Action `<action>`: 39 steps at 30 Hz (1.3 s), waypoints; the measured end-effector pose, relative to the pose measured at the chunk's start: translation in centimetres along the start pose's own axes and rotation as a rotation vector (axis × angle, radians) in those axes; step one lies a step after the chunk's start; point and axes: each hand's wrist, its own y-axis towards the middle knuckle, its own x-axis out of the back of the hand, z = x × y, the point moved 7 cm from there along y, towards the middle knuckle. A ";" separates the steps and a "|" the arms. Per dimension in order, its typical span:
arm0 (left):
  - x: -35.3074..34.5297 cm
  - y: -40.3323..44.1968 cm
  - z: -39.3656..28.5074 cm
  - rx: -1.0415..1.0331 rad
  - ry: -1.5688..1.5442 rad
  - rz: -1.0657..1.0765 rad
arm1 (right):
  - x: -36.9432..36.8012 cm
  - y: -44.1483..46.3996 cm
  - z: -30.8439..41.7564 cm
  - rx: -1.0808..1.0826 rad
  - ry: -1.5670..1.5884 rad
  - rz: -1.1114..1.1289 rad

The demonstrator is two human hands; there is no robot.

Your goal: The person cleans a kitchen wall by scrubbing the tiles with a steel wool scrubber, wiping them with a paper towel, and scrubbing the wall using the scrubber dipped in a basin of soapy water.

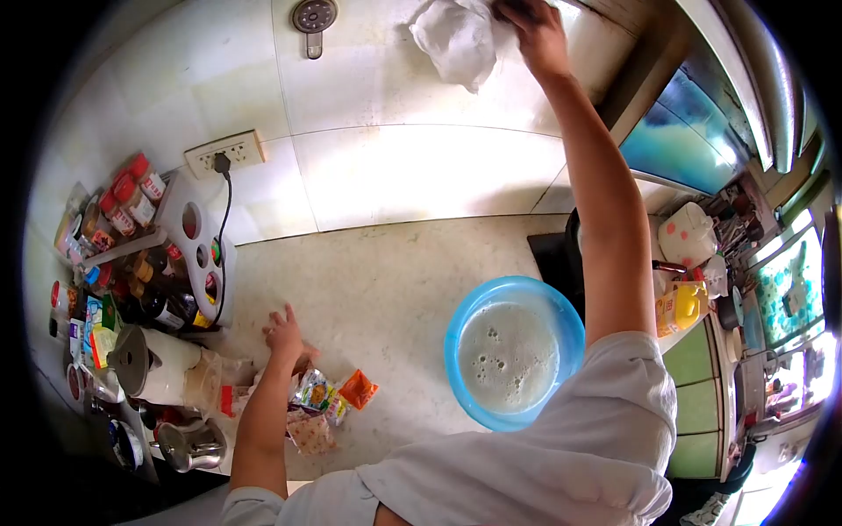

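Head view: at the far left, red-lidded jars (132,197) stand in a pale rack (197,237) with round holes; a pale lidded jug (158,364) and a steel pot (191,445) sit nearer; behind the rack, a black plug (222,163) fills part of the socket (224,153) on the tiled wall (421,171); the left hand (282,335) is palm down at the counter (377,272), its fingers spread apart and holding nothing that shows; just nearer and to its right lie small food packets (311,394), with an orange packet (358,389) at their right edge; high on the wall is a grey round fitting (315,15); right of it, a crumpled white bundle (456,39) is against the tiles, just beside the right hand (535,31); that hand's fingers are bent around or over something dark, blurred and partly cut off, so I cannot tell whether they clamp it; on the counter's near right, a blue basin (453,351) holds cloudy, bubbly water (509,359); beyond the right arm stands a yellow bottle (681,307).
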 end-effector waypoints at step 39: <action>-0.5 0.5 0.5 0.055 -0.076 0.020 | -5.0 -34.6 7.6 -0.196 0.060 1.602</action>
